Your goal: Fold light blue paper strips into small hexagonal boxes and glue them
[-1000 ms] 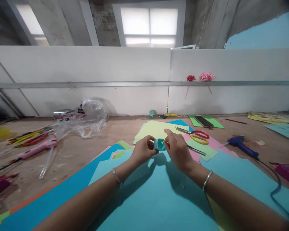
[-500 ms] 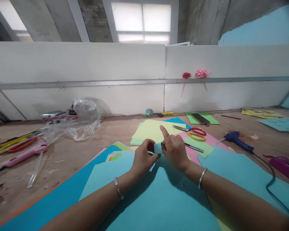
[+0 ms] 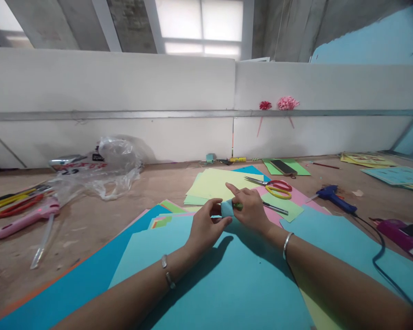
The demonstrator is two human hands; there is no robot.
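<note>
A small folded or rolled piece of light blue paper (image 3: 227,208) is up between my two hands, over a large light blue sheet (image 3: 241,284). My left hand (image 3: 206,224) pinches its left side between thumb and fingers. At its right edge is my right hand (image 3: 252,210), closed on the paper, with the index finger pointing up and away. Just beyond the right hand lie scissors (image 3: 278,189) with red and yellow handles, and a dark slim tool (image 3: 277,208), partly hidden by the fingers.
A blue glue gun (image 3: 337,199) with its cord lies right, near a purple tool (image 3: 402,236). To the left are a pink glue gun (image 3: 27,222) and a crumpled plastic bag (image 3: 103,169). A phone (image 3: 282,167) rests on green paper. Two pink paper flowers (image 3: 288,103) hang on the wall rail.
The blue paper piece has tilted slightly and shows more between my fingers. My right index finger has lowered a little. The whole view has shifted slightly.
</note>
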